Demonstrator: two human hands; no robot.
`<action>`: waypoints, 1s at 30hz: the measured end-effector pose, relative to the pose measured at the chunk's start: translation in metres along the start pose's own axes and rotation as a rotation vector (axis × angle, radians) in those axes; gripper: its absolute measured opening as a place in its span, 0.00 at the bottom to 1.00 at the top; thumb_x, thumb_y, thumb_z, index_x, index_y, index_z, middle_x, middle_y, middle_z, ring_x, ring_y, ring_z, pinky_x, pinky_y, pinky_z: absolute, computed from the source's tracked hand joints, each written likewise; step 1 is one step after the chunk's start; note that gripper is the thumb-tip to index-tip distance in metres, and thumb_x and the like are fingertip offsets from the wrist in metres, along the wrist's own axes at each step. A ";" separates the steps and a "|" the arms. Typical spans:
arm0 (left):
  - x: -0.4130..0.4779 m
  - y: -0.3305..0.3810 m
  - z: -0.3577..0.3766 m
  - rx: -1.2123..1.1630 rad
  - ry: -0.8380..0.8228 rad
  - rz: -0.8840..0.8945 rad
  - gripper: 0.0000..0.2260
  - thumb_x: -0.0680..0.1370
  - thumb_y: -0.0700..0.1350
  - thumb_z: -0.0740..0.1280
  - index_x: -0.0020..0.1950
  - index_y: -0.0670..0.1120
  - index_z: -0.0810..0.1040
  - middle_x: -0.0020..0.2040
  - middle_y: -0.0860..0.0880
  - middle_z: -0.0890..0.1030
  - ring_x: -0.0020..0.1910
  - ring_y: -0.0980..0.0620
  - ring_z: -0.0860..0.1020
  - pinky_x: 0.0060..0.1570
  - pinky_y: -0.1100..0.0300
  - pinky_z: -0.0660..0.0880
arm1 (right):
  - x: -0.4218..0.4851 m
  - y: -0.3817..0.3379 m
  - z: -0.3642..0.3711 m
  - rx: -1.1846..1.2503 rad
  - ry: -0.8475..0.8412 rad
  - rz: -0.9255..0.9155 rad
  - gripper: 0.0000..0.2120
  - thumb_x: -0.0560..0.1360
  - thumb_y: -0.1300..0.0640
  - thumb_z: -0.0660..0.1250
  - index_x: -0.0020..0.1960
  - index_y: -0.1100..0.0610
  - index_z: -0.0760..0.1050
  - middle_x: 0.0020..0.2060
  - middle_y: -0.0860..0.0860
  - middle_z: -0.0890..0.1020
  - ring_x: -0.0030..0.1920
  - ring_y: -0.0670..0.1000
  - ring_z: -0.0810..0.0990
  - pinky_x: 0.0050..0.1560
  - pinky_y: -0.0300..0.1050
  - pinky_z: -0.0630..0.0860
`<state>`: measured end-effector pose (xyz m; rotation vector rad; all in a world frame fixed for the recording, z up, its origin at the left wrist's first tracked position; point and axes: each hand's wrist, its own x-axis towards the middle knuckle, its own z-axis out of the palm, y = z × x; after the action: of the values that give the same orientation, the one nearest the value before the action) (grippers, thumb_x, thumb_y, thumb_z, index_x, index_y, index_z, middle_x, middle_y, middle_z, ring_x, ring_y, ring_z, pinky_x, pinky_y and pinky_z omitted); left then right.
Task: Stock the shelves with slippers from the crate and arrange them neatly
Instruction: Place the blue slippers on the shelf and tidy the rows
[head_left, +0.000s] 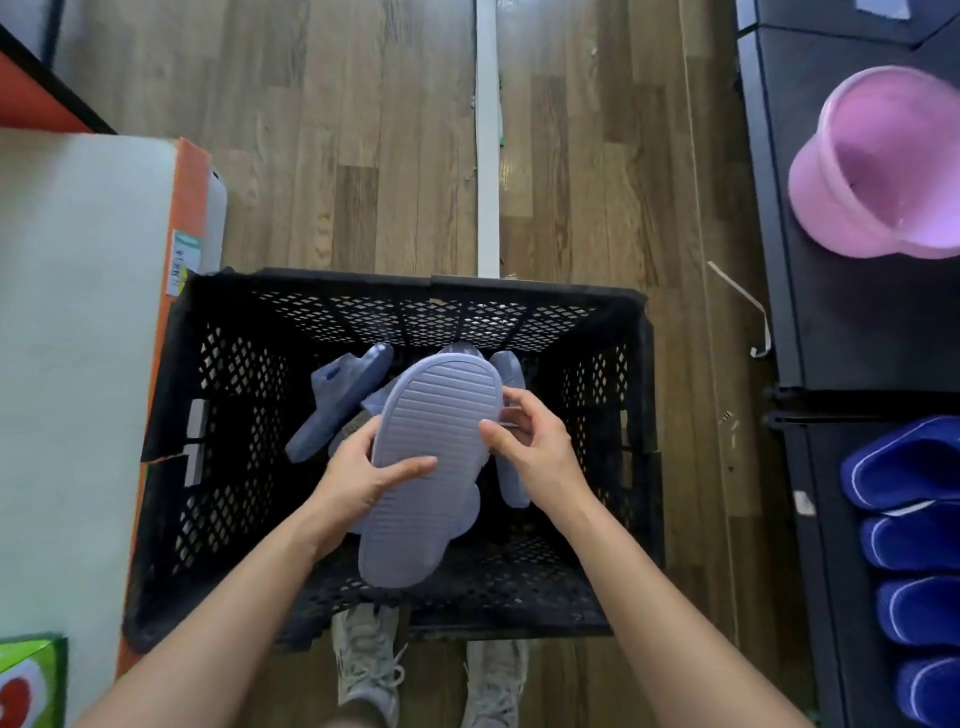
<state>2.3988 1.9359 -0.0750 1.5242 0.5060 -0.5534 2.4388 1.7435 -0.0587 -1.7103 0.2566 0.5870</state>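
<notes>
Seen from above, a person holds a pale blue slipper (431, 467), ribbed sole up, over a black mesh crate (415, 283) on a wood floor (363, 130). The left hand (358, 478) grips its left edge, thumb across the sole and fingers (363, 436) curled underneath; the right hand (535, 447) pinches the right edge, fingers bent round the side. More blue slippers (337, 405) lie in the crate, and a black shelf (810, 260) at right carries dark blue slippers (919, 545) and a pink slipper (883, 171).
</notes>
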 end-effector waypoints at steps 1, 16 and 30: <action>0.000 -0.004 -0.006 -0.014 0.034 -0.010 0.29 0.55 0.58 0.75 0.54 0.51 0.78 0.50 0.52 0.84 0.49 0.57 0.81 0.43 0.66 0.75 | 0.001 0.005 -0.001 -0.004 0.016 0.027 0.13 0.75 0.61 0.67 0.58 0.54 0.72 0.51 0.54 0.79 0.50 0.45 0.79 0.52 0.37 0.76; 0.047 -0.064 -0.072 -0.121 0.241 -0.080 0.40 0.48 0.63 0.79 0.55 0.45 0.79 0.49 0.47 0.84 0.47 0.47 0.83 0.49 0.51 0.77 | 0.078 0.136 -0.016 -0.214 0.135 0.498 0.37 0.74 0.51 0.69 0.75 0.57 0.54 0.71 0.56 0.65 0.69 0.55 0.66 0.63 0.46 0.67; 0.045 -0.070 -0.070 -0.122 0.233 -0.081 0.34 0.50 0.59 0.77 0.52 0.45 0.79 0.47 0.47 0.85 0.43 0.52 0.83 0.38 0.64 0.78 | 0.099 0.148 0.001 -0.279 0.286 0.492 0.20 0.71 0.50 0.69 0.58 0.60 0.72 0.50 0.54 0.79 0.49 0.55 0.79 0.48 0.48 0.75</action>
<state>2.3926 2.0066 -0.1568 1.4637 0.7696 -0.4009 2.4518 1.7250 -0.2355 -2.0146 0.8489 0.7598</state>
